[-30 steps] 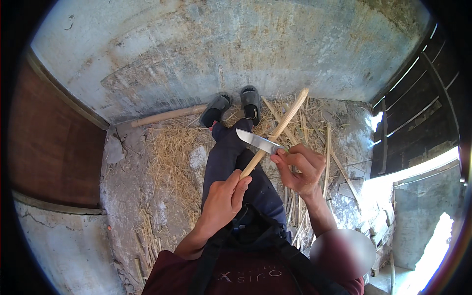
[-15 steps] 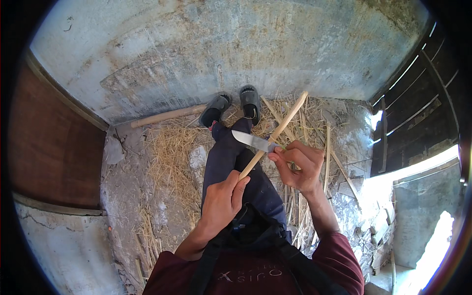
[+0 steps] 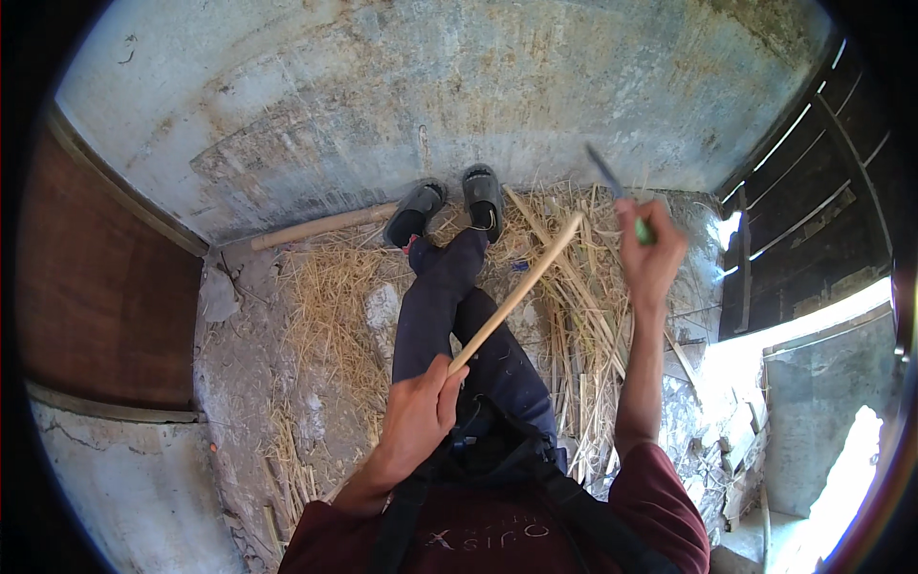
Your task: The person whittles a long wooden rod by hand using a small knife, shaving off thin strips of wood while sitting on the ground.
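A pale, slender wooden stick (image 3: 521, 290) slants up and away to the right over my legs. Its near end is gripped in my left hand (image 3: 417, 421), fingers closed round it. My right hand (image 3: 653, 244) is closed on the green handle of a knife (image 3: 603, 168), beyond and to the right of the stick's far tip. The knife's blade points up and left toward the wall, slightly smeared by motion, apart from the stick.
Straw and shavings (image 3: 330, 292) litter the floor, with several split sticks (image 3: 583, 316) right of my legs. A thick pole (image 3: 325, 227) lies along the grey wall (image 3: 382, 96) ahead. A brown wooden panel (image 3: 115, 277) stands at left, dark slatted boards (image 3: 813, 210) at right.
My right hand has swung the knife away from the stick, forward and to the right. The stick's far end has dropped slightly toward me; my left hand still grips it.
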`<state>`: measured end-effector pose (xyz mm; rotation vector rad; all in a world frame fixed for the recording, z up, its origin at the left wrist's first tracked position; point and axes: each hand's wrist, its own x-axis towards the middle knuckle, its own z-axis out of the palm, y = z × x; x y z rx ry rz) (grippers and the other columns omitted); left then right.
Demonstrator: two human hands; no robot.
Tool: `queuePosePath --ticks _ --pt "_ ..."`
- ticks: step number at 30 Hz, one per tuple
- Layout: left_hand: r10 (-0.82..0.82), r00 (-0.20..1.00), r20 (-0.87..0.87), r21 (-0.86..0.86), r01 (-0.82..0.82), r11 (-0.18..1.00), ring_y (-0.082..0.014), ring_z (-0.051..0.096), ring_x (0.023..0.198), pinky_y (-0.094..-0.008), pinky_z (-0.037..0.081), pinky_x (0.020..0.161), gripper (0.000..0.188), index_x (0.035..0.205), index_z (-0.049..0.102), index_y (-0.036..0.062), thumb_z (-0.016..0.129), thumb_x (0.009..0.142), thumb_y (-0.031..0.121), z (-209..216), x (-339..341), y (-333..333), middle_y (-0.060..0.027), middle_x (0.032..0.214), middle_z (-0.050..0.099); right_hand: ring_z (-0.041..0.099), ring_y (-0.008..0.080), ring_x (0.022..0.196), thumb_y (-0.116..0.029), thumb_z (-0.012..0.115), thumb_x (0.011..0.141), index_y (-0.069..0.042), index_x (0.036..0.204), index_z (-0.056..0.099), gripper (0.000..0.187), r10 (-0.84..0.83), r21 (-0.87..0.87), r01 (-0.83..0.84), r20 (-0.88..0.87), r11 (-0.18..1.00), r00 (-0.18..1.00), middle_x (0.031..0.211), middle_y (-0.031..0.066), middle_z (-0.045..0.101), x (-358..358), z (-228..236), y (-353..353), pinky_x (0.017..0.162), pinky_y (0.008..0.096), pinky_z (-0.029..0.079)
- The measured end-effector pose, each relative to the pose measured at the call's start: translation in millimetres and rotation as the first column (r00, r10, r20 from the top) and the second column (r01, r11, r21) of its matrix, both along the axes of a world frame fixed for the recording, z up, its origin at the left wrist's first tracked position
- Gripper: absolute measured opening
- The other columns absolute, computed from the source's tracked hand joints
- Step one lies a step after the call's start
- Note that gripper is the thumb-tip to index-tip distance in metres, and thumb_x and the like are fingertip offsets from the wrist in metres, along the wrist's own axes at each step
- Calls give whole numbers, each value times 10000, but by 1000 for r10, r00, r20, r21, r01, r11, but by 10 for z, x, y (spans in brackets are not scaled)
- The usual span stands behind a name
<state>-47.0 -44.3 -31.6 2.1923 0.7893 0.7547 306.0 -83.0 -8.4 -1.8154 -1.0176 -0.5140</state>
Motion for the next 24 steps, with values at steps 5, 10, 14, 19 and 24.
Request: queuePosePath --ticks 5,10,14,19,24 --pt "33 998 57 -153 -24 988 -315 622 511 -420 424 498 256 977 614 -10 565 1121 196 -10 -52 79 -164 650 597 713 353 761 -335 756 970 -91 938 726 248 -180 -376 107 -165 920 970 818 156 737 619 -215 -202 715 469 525" --pt "-80 995 65 -403 99 910 -107 448 498 -319 367 478 384 895 591 27 506 1159 292 -54 -107 265 -25 635 495 715 350 799 -323 744 986 -80 986 711 245 -108 -590 28 -100 807 989 867 176 745 673 -480 -476 740 451 528" --pt "-110 986 129 -722 169 670 -66 418 512 -278 342 461 424 883 559 41 464 1178 330 -37 -51 289 10 667 469 718 205 803 -232 763 993 -45 1028 695 201 58 -39 -77 -363 996 930 874 136 761 411 -394 -405 701 341 514" --pt "-110 969 222 -842 248 478 -29 367 543 -211 303 472 437 869 537 57 463 1180 355 0 -12 297 42 694 428 682 77 771 -167 821 965 -33 1006 682 197 443 281 -352 -404 893 801 875 74 772 -415 -148 -311 671 217 477" --pt "-169 954 246 -799 298 522 -33 361 551 -227 323 497 415 916 558 42 477 1177 354 39 45 293 47 702 445 683 170 602 -163 940 819 -53 969 709 296 625 140 -627 60 766 778 808 64 750 -893 -86 -201 526 291 504"
